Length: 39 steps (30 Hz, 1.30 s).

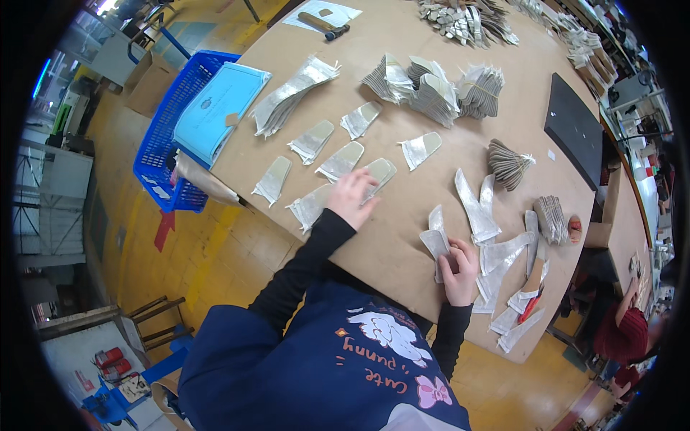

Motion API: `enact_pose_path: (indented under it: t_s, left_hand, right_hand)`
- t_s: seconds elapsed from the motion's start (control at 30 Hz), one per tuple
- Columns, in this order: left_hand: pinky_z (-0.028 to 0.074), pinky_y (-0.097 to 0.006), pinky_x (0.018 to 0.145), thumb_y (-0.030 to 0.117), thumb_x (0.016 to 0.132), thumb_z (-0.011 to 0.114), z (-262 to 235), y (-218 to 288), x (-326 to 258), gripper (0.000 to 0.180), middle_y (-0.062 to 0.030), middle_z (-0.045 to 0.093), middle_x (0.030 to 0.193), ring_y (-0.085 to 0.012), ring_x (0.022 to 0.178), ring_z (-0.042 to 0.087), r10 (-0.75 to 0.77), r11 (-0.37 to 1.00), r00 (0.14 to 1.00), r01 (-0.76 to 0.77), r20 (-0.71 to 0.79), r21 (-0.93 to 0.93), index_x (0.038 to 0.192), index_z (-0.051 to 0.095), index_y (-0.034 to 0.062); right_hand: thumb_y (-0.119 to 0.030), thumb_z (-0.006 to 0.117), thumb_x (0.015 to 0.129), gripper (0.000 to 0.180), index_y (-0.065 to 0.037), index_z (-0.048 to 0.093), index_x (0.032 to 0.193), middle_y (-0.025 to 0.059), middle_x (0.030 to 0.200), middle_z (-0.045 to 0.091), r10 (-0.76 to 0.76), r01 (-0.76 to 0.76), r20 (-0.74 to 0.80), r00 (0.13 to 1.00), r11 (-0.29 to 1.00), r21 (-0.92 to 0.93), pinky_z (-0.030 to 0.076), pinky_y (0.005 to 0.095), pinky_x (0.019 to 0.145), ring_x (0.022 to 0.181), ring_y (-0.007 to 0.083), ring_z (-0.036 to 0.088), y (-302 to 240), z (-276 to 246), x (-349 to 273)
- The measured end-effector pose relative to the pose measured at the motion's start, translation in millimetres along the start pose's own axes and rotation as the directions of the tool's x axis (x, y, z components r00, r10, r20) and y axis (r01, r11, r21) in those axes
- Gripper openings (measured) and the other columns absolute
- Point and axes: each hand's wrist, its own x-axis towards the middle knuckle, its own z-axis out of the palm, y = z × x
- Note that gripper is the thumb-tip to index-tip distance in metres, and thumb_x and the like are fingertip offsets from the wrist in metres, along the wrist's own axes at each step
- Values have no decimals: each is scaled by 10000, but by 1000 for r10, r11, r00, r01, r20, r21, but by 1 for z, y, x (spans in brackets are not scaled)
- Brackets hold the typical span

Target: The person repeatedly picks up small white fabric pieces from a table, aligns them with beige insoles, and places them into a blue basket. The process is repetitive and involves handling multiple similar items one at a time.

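Note:
Several pale, translucent tapered pieces with a greenish rounded end and a frayed wrapped end lie spread on the brown-covered table. My left hand (pixel 350 200) rests among them, fingers apart, its fingertips touching a tapered piece (pixel 379 172); part of that piece is hidden. Another tapered piece (pixel 311 205) lies beside the wrist. In my right hand (pixel 460 273), a whitish narrow piece (pixel 434 241) is pinched between thumb and fingers near the table's near edge. Longer curved whitish pieces (pixel 474 208) lie just right of that hand.
Bundled stacks (pixel 435 93) and a fanned bundle (pixel 509 164) stand farther back. A hammer (pixel 325 26) lies at the far left. A blue basket (pixel 154 147) holding a light-blue folder (pixel 219 108) adjoins the left edge. A black board (pixel 573 129) lies right; a red-handled tool (pixel 530 307) sits near right.

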Motion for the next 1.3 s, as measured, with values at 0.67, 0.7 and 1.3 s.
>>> enact_pose_path:
  t_s: [0.67,0.7,1.3]
  left_hand:
    - [514,-409,918,243,758,780,-56,-123,74,527,-115,683,1167,-306,1083,649,-234,932,966,255,-110,257,1236,586,136]
    - [519,-408,915,244,760,779,-58,-123,76,530,-113,687,1168,-306,1078,653,-255,936,959,277,-121,218,1241,585,140]
    - [513,-438,919,198,670,825,-48,-139,63,606,-142,701,1108,-349,1052,649,-203,966,965,226,-165,130,1231,606,135]
  right_hand:
    - [-89,743,778,196,-20,663,943,100,1160,669,-9,9,-25,1000,1000,6,441,406,930,1066,310,595,5,4,5]
    - [-89,743,778,197,-21,664,945,100,1159,669,-10,10,-27,1000,1000,-3,442,405,929,1066,310,595,5,4,5]
    - [-87,735,788,181,-24,674,947,91,1165,673,15,-14,-15,1000,999,37,434,393,938,1069,297,596,2,2,6]
